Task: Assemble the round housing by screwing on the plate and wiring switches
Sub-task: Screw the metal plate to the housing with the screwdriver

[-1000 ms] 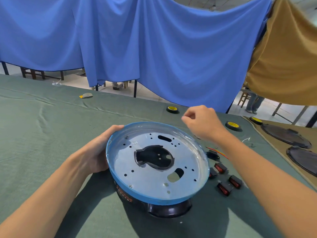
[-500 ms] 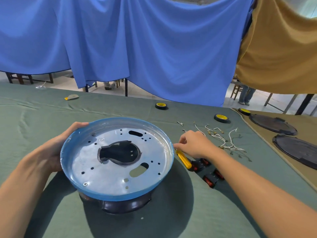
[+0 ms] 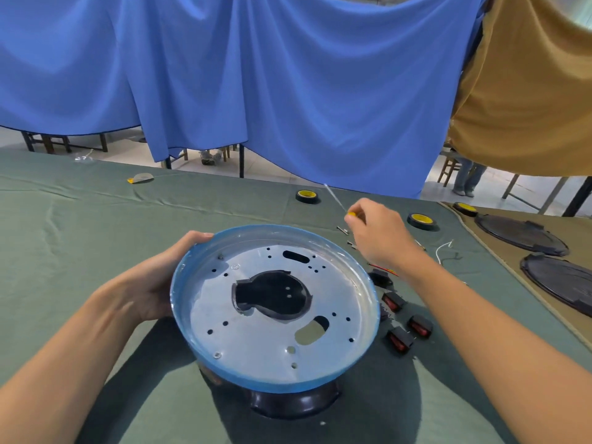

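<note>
The round housing (image 3: 368, 302), blue-rimmed with a black base, stands on the green table cloth before me. A silver metal plate (image 3: 262, 334) with many holes lies inside it. My left hand (image 3: 160, 280) grips the housing's left rim. My right hand (image 3: 378, 235) is raised behind the housing's right side and holds a yellow-handled screwdriver (image 3: 335, 198), its shaft pointing up and away. Several black switches with red rockers (image 3: 400, 339) lie to the right of the housing. Loose screws (image 3: 343, 230) and white wires (image 3: 443, 249) lie near my right hand.
Three yellow-and-black tape rolls (image 3: 307, 195) sit along the table's far edge. Two dark round covers (image 3: 519, 233) lie on a tan cloth at the right. A small yellow-grey object (image 3: 141, 178) lies far left. Blue and tan curtains hang behind the table.
My right hand has picked the screwdriver up from the cloth beside the housing and lifted it. The left hand keeps its grip on the rim.
</note>
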`<control>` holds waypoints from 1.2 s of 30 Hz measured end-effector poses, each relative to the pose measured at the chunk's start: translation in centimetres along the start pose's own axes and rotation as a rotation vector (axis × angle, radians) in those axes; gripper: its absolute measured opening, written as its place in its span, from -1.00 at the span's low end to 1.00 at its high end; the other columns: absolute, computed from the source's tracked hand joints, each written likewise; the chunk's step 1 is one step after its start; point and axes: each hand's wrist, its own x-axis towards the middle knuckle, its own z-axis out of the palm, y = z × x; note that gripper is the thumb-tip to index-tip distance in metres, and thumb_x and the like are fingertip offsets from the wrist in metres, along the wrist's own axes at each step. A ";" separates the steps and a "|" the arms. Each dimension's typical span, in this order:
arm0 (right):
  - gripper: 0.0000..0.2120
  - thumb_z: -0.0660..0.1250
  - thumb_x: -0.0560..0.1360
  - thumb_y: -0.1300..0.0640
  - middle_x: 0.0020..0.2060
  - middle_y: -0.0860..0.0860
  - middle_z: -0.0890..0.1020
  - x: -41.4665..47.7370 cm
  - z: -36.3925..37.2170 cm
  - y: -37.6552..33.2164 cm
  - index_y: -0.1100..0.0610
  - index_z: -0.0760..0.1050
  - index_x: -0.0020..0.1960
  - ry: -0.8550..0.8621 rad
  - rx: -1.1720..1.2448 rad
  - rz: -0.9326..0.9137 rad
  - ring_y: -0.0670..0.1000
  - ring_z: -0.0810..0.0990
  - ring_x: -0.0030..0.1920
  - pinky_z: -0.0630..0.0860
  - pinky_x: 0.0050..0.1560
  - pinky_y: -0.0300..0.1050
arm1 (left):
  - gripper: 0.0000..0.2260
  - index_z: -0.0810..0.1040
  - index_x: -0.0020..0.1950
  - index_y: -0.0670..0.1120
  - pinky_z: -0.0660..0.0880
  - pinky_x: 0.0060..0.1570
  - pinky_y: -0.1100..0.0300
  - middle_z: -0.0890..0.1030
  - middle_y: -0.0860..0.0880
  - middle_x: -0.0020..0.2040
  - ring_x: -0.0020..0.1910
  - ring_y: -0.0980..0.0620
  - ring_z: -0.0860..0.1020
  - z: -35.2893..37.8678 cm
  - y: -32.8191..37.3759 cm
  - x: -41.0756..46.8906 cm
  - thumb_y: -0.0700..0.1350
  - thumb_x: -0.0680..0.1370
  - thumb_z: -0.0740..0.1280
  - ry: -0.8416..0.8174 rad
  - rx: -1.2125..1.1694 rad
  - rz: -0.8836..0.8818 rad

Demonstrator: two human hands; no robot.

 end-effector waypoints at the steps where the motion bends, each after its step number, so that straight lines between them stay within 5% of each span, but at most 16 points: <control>1: -0.85 0.18 0.61 0.09 -0.03 0.02 0.58 -0.1 -0.4 -0.6 0.11 0.50 0.04 0.029 0.015 -0.051 0.06 0.51 0.02 0.42 0.00 -0.06 | -0.58 0.68 -0.06 -0.11 0.60 -0.24 0.08 0.65 -0.16 -0.14 -0.27 -0.12 0.62 0.7 0.4 -0.3 0.24 0.42 0.37 -0.065 0.041 -0.016; 4: -0.84 0.24 0.60 0.07 -0.13 -0.10 0.55 -0.5 -1.1 -2.5 0.08 0.57 0.04 0.032 0.046 -0.196 -0.03 0.48 -0.05 0.31 -0.06 -0.18 | -0.58 0.66 -0.22 -0.09 0.55 -0.33 0.14 0.63 -0.12 -0.24 -0.37 -0.08 0.59 1.8 1.6 -0.8 0.26 0.42 0.32 -0.039 0.121 -0.001; 10: -0.87 0.45 0.46 0.01 -0.20 -0.13 0.60 -1.5 -0.9 -5.6 0.04 0.60 -0.05 0.000 0.193 -0.255 -0.20 0.52 -0.16 0.36 -0.21 -0.43 | -0.50 0.69 -0.03 -0.03 0.48 0.05 -0.01 0.69 -0.12 -0.04 -0.15 -0.07 0.64 2.0 1.9 -0.3 0.38 0.40 0.31 -0.066 0.275 0.061; 14: -0.77 0.58 0.32 0.06 -0.19 -0.04 0.65 -1.2 -0.8 -7.0 0.04 0.59 -0.10 -0.056 0.407 -0.163 -0.09 0.60 -0.18 0.53 -0.17 -0.26 | -0.50 0.68 0.07 -0.01 0.40 0.31 -0.19 0.69 -0.15 0.09 -0.03 -0.06 0.64 1.3 1.1 -0.2 0.35 0.52 0.22 -0.078 0.376 0.042; 20: -0.74 0.58 0.32 0.09 -0.13 0.06 0.64 -0.5 0.4 -8.1 0.04 0.58 -0.06 -0.073 0.468 -0.162 0.03 0.61 -0.14 0.62 -0.09 0.01 | -0.58 0.67 0.19 0.10 0.21 0.48 -0.13 0.66 -0.02 0.22 0.29 -0.10 0.56 0.3 1.0 -0.4 0.28 0.46 0.31 -0.156 0.360 0.009; 23: -0.72 0.57 0.33 0.09 -0.16 0.09 0.64 -0.4 0.9 -8.4 0.04 0.56 -0.04 -0.067 0.469 -0.180 0.02 0.58 -0.21 0.61 -0.10 0.06 | -0.46 0.67 0.20 0.03 0.21 0.47 -0.20 0.67 -0.04 0.19 0.31 -0.21 0.51 0.4 1.2 -0.4 0.35 0.40 0.31 -0.090 0.447 -0.008; 26: -0.70 0.56 0.34 0.13 -0.19 0.14 0.61 -0.3 1.2 -8.7 0.08 0.52 -0.02 -0.059 0.519 -0.194 0.06 0.54 -0.24 0.58 -0.09 0.14 | -0.41 0.70 0.10 -0.04 0.33 0.29 -0.05 0.71 -0.01 0.04 0.09 -0.12 0.58 0.6 1.2 -0.5 0.39 0.35 0.31 0.023 0.558 0.012; 32: -0.77 0.43 0.48 0.12 -0.14 0.22 0.58 -0.8 2.2 -9.7 0.09 0.43 0.06 -0.034 0.458 -0.344 0.20 0.59 -0.14 0.55 -0.06 0.22 | -0.65 0.74 -0.10 -0.12 0.41 0.06 0.06 0.73 -0.01 -0.13 -0.14 0.10 0.63 1.4 1.0 -0.6 0.11 0.59 0.30 0.085 0.532 0.205; 36: -0.78 0.39 0.51 0.12 -0.19 0.17 0.57 -1.2 3.1 -10.3 0.05 0.39 0.09 -0.038 0.334 -0.459 0.10 0.57 -0.19 0.54 -0.15 -0.06 | -0.89 0.69 -0.02 -0.05 0.51 -0.06 0.25 0.72 0.04 -0.11 -0.07 0.08 0.65 1.9 1.1 -0.7 -0.13 0.59 0.36 0.207 0.457 0.436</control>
